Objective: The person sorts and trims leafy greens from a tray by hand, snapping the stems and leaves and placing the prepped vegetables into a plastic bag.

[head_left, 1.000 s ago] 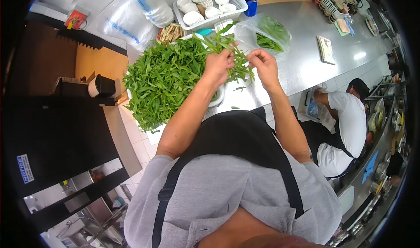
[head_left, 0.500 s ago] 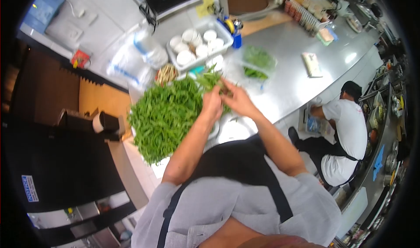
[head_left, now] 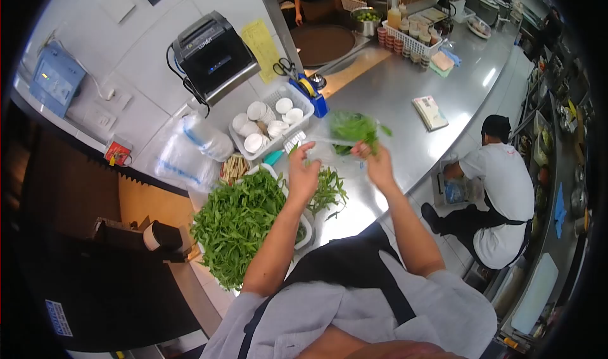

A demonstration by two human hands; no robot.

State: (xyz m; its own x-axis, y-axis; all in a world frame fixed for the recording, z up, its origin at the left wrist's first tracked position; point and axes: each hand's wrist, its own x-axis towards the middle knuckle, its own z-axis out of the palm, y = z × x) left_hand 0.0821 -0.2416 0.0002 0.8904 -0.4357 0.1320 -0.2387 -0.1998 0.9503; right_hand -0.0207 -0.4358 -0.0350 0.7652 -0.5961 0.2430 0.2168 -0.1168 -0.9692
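My right hand (head_left: 380,168) pinches a small bunch of green leaves (head_left: 372,142) at the near edge of a clear plastic bag (head_left: 339,119) with greens in it. My left hand (head_left: 304,174) is raised with its fingers apart, beside a scrap of leaf. Below and left of it, a large heap of leafy greens (head_left: 237,226) fills a white tub (head_left: 308,232). Loose leafy stems (head_left: 328,189) lie on the steel counter between my two forearms.
A white basket (head_left: 308,111) of small white cups stands behind the tub, next to a blue tape dispenser (head_left: 320,106). Plastic wrapping (head_left: 183,150) lies left. A notepad (head_left: 430,113) rests on the counter (head_left: 392,93). A co-worker (head_left: 503,188) crouches on the right.
My hands have moved apart. The right went to the plastic bag with leaves; the left opened. Stems now lie on the counter below them. The view has tilted up.
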